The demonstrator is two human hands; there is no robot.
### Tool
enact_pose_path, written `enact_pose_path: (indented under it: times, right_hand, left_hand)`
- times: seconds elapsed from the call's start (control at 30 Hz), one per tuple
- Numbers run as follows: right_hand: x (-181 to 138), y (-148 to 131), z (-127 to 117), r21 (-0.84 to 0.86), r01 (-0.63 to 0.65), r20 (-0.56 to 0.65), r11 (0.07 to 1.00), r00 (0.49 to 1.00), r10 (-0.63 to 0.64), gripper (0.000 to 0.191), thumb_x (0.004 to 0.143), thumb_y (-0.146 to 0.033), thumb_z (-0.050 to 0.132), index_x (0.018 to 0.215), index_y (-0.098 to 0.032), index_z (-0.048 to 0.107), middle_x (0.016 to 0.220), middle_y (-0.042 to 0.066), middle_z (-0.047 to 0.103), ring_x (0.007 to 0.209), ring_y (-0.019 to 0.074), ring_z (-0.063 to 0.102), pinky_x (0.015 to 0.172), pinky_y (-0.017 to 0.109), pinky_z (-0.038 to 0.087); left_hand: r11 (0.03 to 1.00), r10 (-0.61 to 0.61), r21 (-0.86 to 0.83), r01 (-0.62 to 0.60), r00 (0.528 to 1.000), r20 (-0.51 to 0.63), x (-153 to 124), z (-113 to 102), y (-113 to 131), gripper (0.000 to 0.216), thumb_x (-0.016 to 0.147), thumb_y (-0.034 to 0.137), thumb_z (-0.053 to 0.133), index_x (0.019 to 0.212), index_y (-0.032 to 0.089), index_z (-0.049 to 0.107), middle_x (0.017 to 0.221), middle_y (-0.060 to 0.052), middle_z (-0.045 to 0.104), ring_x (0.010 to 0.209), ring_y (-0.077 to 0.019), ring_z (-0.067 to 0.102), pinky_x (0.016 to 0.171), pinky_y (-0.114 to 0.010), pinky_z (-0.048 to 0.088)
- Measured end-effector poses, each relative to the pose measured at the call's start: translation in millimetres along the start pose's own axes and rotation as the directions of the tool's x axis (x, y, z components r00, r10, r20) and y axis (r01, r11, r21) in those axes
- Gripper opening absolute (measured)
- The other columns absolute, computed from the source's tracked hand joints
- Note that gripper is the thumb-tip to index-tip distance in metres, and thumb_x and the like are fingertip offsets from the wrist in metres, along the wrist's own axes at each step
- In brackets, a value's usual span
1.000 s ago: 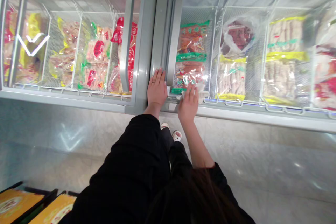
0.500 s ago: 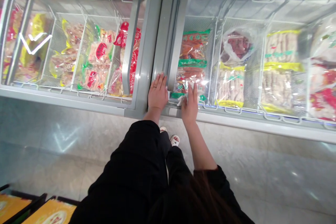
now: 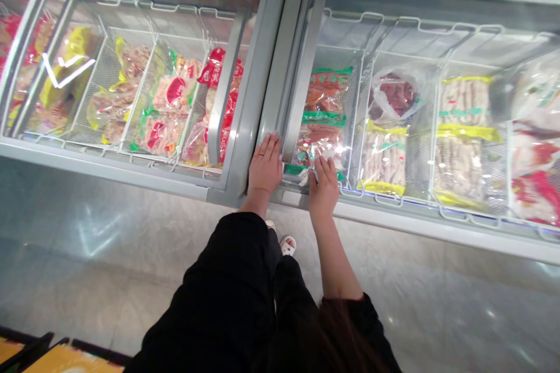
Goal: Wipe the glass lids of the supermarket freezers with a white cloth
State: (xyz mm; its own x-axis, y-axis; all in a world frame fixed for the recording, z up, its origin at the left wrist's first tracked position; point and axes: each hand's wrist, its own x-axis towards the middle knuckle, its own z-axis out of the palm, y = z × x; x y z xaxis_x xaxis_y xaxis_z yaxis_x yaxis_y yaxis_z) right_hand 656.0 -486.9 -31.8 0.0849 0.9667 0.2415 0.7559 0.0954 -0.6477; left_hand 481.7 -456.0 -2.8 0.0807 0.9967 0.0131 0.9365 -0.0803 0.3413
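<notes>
My left hand (image 3: 265, 169) lies flat with fingers stretched out on the grey frame (image 3: 280, 70) between two chest freezers, a ring on one finger. To its right, my right hand (image 3: 324, 189) presses a crumpled white tissue or cloth (image 3: 305, 176) on the glass lid (image 3: 345, 41) of the right freezer, at the near left corner. Its fingers are bent over the wipe, which is partly hidden under them. Beside both hands runs the lid's grey handle bar (image 3: 305, 78). Under the glass, below my right hand, lie green-edged packs of reddish meat (image 3: 324, 93).
Wire baskets in the right freezer hold yellow-edged packs (image 3: 459, 163) and a bagged dark red item (image 3: 396, 93). The left freezer (image 3: 109, 172) holds red and yellow bags (image 3: 175, 90). Yellow boxes (image 3: 70, 360) stand at bottom left. Grey tiled floor (image 3: 131, 268) lies below.
The view has tilted, so the freezers sit lower and price tags show at the top. My right hand has slid slightly toward the near edge with the wipe. My left hand stays on the frame.
</notes>
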Motion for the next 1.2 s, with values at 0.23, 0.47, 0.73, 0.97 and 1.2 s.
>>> enact_pose_path:
  times: [0.23, 0.47, 0.73, 0.97, 1.2]
  right_hand:
    - [12.5, -13.4, 15.5, 0.102, 0.191, 0.185, 0.976, 0.961, -0.207, 0.036, 0.101, -0.020, 0.046, 0.130, -0.024, 0.066, 0.138, 0.011, 0.066, 0.138, 0.0268, 0.054, 0.116, 0.052, 0.047]
    - [18.4, 32.2, -32.8, 0.024, 0.096, -0.018, 0.995, 0.995, -0.096, 0.027, 0.095, -0.025, 0.058, 0.120, -0.021, 0.066, 0.120, 0.015, 0.069, 0.116, 0.0290, 0.064, 0.100, 0.050, 0.055]
    - [54.5, -17.6, 19.4, 0.118, 0.103, 0.082, 0.988, 0.990, -0.113, 0.024, 0.096, -0.020, 0.050, 0.111, -0.023, 0.069, 0.117, 0.012, 0.070, 0.115, 0.0263, 0.064, 0.104, 0.046, 0.053]
    - [27.9, 8.1, -18.3, 0.020, 0.157, 0.120, 0.987, 0.980, -0.158, 0.018, 0.096, -0.027, 0.059, 0.108, -0.029, 0.072, 0.115, 0.008, 0.073, 0.114, 0.0291, 0.063, 0.103, 0.052, 0.052]
    - [76.5, -13.7, 23.9, -0.010, 0.031, -0.012, 0.999, 0.999, -0.032, 0.021, 0.094, -0.023, 0.054, 0.107, -0.022, 0.071, 0.106, 0.014, 0.069, 0.107, 0.0323, 0.061, 0.096, 0.053, 0.053]
  left_hand:
    - [1.000, -0.009, 0.024, 0.009, 1.000, 0.003, 0.3, -0.6, 0.5, 0.054, 0.103, 0.020, 0.033, 0.156, 0.010, 0.039, 0.169, -0.007, 0.026, 0.158, -0.0195, 0.018, 0.129, -0.038, 0.021]
    - [1.000, -0.002, 0.027, 0.002, 1.000, 0.003, -0.4, -0.8, 0.4, 0.055, 0.103, 0.021, 0.032, 0.157, 0.012, 0.037, 0.168, -0.006, 0.027, 0.158, -0.0189, 0.018, 0.129, -0.039, 0.022]
    - [0.999, -0.014, -0.046, 0.016, 0.999, 0.036, -0.9, -4.3, 1.5, 0.057, 0.104, 0.022, 0.032, 0.160, 0.015, 0.032, 0.170, -0.006, 0.022, 0.158, -0.0192, 0.014, 0.130, -0.039, 0.020]
    - [0.999, -0.030, -0.041, 0.032, 0.998, 0.058, -0.6, -6.9, 3.2, 0.056, 0.103, 0.021, 0.031, 0.158, 0.012, 0.035, 0.170, -0.007, 0.022, 0.159, -0.0198, 0.012, 0.131, -0.040, 0.018]
    - [1.000, -0.012, 0.012, 0.012, 1.000, 0.020, -0.3, -4.0, 1.4, 0.055, 0.104, 0.023, 0.029, 0.158, 0.011, 0.035, 0.169, -0.006, 0.025, 0.158, -0.0182, 0.016, 0.130, -0.038, 0.021]
